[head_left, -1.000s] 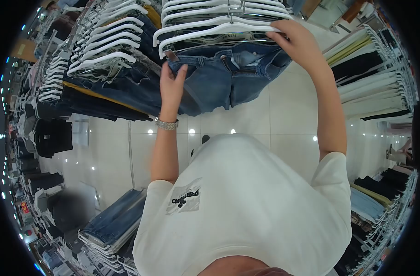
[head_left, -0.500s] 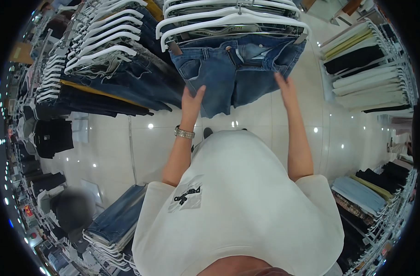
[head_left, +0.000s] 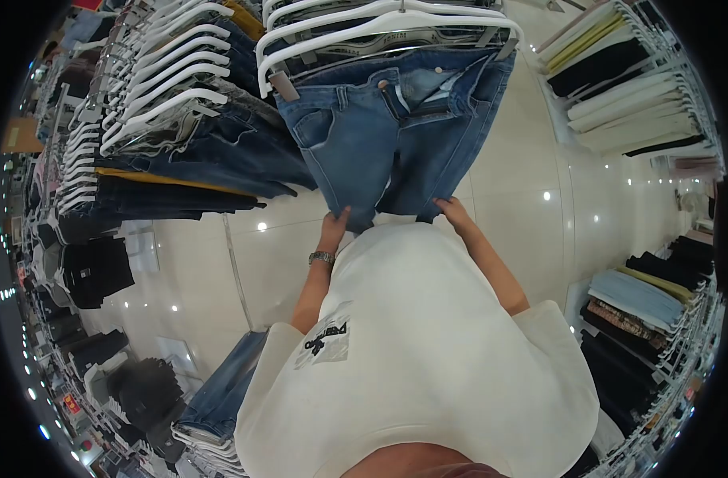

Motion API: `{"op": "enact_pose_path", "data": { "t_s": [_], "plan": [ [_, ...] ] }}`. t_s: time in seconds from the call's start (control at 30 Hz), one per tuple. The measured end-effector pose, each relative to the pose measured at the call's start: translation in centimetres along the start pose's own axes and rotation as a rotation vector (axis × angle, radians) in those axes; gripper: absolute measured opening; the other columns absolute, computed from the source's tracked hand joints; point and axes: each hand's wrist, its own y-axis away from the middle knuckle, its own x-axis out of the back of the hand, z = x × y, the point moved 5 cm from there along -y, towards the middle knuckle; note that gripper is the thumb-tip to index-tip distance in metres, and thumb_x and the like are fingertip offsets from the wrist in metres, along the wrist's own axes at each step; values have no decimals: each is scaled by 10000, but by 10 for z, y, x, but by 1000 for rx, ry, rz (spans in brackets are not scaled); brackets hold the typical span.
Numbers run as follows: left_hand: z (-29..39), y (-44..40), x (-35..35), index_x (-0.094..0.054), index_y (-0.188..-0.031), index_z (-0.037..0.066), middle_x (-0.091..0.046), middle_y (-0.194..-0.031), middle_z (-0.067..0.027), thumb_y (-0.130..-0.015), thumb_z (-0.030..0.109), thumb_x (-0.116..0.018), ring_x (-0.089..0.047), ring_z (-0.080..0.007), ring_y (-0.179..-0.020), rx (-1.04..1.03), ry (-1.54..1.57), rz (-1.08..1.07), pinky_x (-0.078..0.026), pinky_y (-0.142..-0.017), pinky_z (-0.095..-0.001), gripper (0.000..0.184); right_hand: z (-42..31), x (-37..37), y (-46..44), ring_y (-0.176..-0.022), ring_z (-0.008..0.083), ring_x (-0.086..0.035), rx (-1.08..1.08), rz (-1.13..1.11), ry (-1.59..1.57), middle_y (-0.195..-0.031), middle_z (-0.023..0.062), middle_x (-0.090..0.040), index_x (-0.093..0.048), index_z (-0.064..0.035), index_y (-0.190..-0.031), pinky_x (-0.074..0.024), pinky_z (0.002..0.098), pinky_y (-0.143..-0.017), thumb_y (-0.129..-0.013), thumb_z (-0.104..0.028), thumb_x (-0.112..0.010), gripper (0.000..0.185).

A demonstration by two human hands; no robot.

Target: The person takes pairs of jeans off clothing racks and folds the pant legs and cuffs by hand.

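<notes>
Below the hanger's [head_left: 455, 21] edge, left hand [head_left: 330, 231] and right hand [head_left: 457, 215] pinch the jeans [head_left: 356, 135], apparently straightening them, which demands even tension.

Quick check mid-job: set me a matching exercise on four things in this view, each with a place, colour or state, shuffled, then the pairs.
1. left hand
2. right hand
3. blue jeans
4. wristband

A. silvery
B. holding the leg at the picture's right
C. clipped under a white hanger
D. holding the leg at the picture's left

Pairs: 1-D, 2-B, 3-C, 4-A
</notes>
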Motion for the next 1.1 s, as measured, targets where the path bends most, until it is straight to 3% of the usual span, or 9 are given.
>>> {"op": "enact_pose_path", "data": {
  "t_s": [0.07,0.2,0.37,0.5,0.63,0.77,0.87,0.9,1.1],
  "plan": [
    [-17,-10,20,-683,-991,-72,-718,-888,-122,-948,390,-644,-643,-175,-820,82,49,96,-495,-772,-331,465,7,8,4,-958,253,-665,1,107,-120,-1107,156,-688,-618,90,-1176,-504,343,-878,-925,-299,-601,463],
    [-23,-21,51,-670,-959,-83,-705,-826,-148,-947,402,-643,-634,-194,-762,-40,93,283,-493,-746,-326,486,28,45,20,-949,248,-670,5,340,-235,-1061,172,-693,-617,118,-1143,-503,315,-866,-928,-301,-587,472],
    [-25,-30,75,-673,-902,-73,-679,-742,-156,-944,391,-644,-621,-212,-677,-90,-104,238,-483,-667,-349,467,29,46,64,-809,175,-634,-40,538,36,-906,105,-686,-657,73,-1049,-487,283,-757,-965,-444,-576,530],
    [-42,-37,78,-679,-862,-54,-649,-669,-134,-942,372,-646,-587,-209,-604,-124,-195,182,-459,-602,-369,435,60,35,84,-728,148,-577,24,580,-25,-800,58,-639,-665,31,-936,-459,296,-682,-976,-478,-556,522],
    [-41,-30,76,-664,-967,-54,-659,-701,-103,-955,299,-624,-578,-193,-604,-182,-8,263,-450,-589,-365,356,48,23,110,-734,145,-573,46,611,92,-779,59,-636,-663,25,-920,-459,290,-701,-984,-487,-540,531],
    [-79,-25,68,-616,-1161,-22,-668,-834,-94,-946,212,-598,-618,-192,-777,-295,-108,442,-492,-729,-339,318,37,19,127,-747,146,-578,88,569,91,-783,60,-644,-672,31,-951,-464,275,-731,-987,-485,-538,534],
    [-98,-9,35,-575,-1244,-3,-668,-899,-116,-941,191,-582,-621,-203,-843,23,22,234,-496,-789,-336,359,42,20,134,-760,139,-583,78,458,106,-803,57,-651,-677,35,-979,-468,274,-734,-988,-474,-542,526],
    [-103,-2,17,-513,-1344,24,-666,-1136,-85,-913,209,-578,-606,-162,-947,52,39,92,-486,-828,-301,474,36,16,144,-774,135,-585,87,420,52,-821,55,-654,-676,36,-995,-468,273,-743,-991,-468,-540,522],
    [-21,98,-104,-455,-1400,56,-557,-1356,-139,-991,402,-513,-528,-250,-1267,226,188,-488,-422,-1039,-387,539,26,-1,198,-848,111,-591,140,171,-217,-944,39,-665,-654,42,-1083,-463,260,-794,-1014,-418,-522,484]
  ]
}}
